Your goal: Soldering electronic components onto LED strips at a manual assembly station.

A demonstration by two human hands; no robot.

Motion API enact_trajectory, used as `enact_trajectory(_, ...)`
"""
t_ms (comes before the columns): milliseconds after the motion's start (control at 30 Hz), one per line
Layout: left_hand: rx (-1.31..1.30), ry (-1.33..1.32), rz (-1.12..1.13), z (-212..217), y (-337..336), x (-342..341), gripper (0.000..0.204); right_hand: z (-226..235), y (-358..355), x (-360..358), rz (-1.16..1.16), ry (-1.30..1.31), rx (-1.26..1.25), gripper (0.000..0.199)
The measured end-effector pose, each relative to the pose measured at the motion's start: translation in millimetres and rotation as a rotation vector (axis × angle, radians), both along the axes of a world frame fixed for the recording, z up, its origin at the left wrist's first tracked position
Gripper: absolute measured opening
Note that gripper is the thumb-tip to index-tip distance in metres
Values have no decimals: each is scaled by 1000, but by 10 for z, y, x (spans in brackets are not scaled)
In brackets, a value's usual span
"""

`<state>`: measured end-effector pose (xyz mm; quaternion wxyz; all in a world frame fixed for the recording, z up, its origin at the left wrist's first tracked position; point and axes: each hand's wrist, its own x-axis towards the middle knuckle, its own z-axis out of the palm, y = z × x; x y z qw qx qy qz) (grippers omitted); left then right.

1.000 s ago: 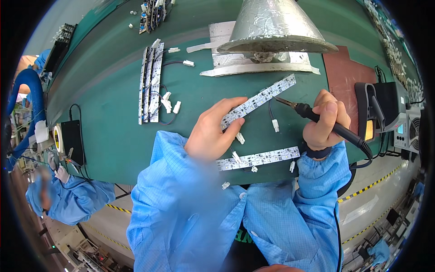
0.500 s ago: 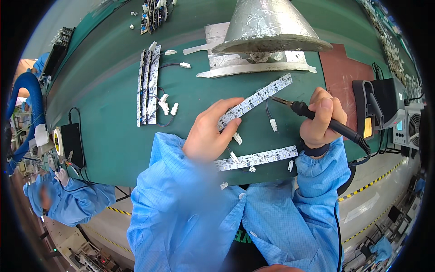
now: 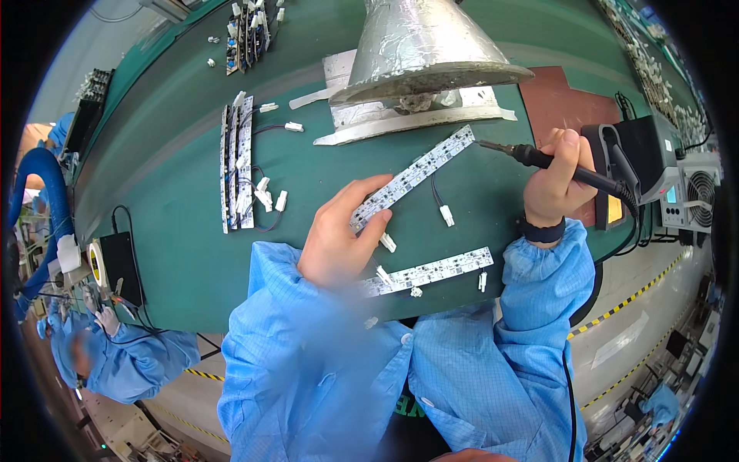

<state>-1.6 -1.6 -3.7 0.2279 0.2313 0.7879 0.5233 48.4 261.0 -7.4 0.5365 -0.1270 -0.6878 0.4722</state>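
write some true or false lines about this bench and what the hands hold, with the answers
1. The left hand holds a white board strip. True.
2. The right hand holds scissors. False: the right hand holds a soldering iron.
3. A second strip lies on the green bench. True.
4. The metal cone is on the near side of the held strip. False: the metal cone is on its far side.
5. The red-brown mat lies left of the held strip. False: the red-brown mat lies to its right.
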Motion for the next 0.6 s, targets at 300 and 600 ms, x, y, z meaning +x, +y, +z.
enact_trajectory(300,-1,5,-1,11,12,-10,36,-43,36,-28,-4,-10,8,32)
enact_trajectory(600,14,58,-13,-30,9,10,36,-35,27,-20,-6,-15,22,32)
